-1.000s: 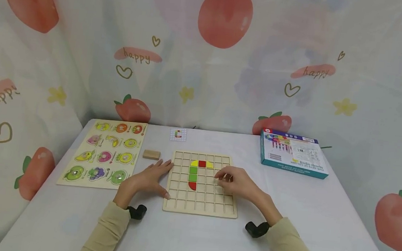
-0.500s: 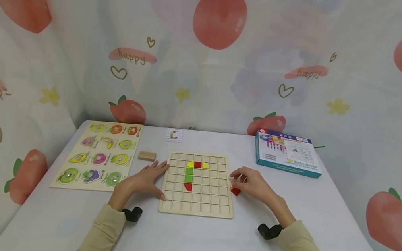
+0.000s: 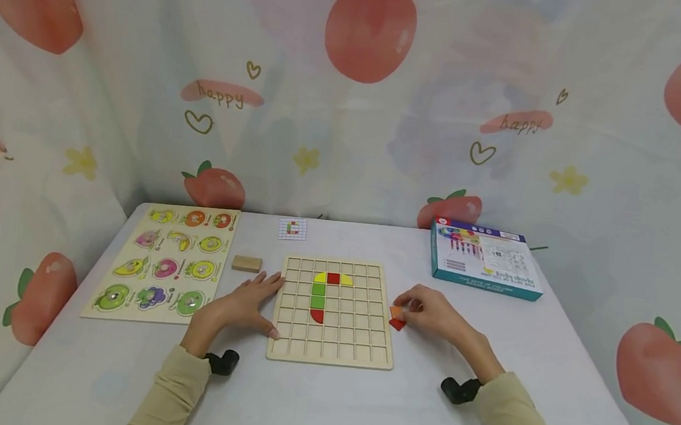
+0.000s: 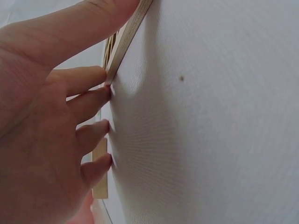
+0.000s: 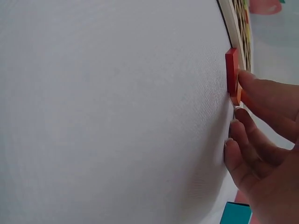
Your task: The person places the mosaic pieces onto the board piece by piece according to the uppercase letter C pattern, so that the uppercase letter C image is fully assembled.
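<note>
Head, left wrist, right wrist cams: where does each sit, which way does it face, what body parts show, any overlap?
Head: above the table, looking forward and down at the grid board; both hands and sleeves show.
Left wrist: low at the tabletop, looking along the left hand, whose fingers rest at the grid board's edge.
Right wrist: low at the tabletop, looking along the right hand, which touches an orange piece by a red piece.
Shared: head and right wrist both show the red piece.
</note>
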Motion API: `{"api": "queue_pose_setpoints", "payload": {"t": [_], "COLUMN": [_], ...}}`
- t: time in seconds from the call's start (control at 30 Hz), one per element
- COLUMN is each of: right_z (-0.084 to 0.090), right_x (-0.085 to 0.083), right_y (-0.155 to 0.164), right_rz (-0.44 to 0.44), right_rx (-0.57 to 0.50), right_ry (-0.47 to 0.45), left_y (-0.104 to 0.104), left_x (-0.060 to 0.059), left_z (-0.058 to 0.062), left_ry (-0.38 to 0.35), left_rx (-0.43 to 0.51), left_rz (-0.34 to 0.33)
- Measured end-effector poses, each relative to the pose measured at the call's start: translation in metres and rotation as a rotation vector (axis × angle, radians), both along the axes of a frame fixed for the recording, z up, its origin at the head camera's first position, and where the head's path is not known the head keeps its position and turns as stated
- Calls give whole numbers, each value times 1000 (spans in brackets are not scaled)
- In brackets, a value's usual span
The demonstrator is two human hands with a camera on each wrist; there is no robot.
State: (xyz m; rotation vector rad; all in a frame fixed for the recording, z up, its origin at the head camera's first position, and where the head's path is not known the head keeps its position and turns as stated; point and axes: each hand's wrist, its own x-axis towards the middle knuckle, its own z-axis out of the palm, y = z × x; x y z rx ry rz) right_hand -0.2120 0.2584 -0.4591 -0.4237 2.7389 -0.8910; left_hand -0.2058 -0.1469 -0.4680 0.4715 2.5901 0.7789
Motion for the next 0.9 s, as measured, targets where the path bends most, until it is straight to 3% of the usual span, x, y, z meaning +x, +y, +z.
{"api": "queue_pose_setpoints", "payload": {"t": [0.3, 0.9], "right_z": [1, 0], "right_x": [-3, -1], "right_y": [-1, -2], "right_rz": [-6, -22], "right_rx": [-8, -28], "right_ry": [-18, -105], "left_y": [1, 1], "left_x": [2, 3], "left_z": [9, 8], "left_ry": [1, -5], "left_rx": [5, 10], "left_rz": [2, -13]}}
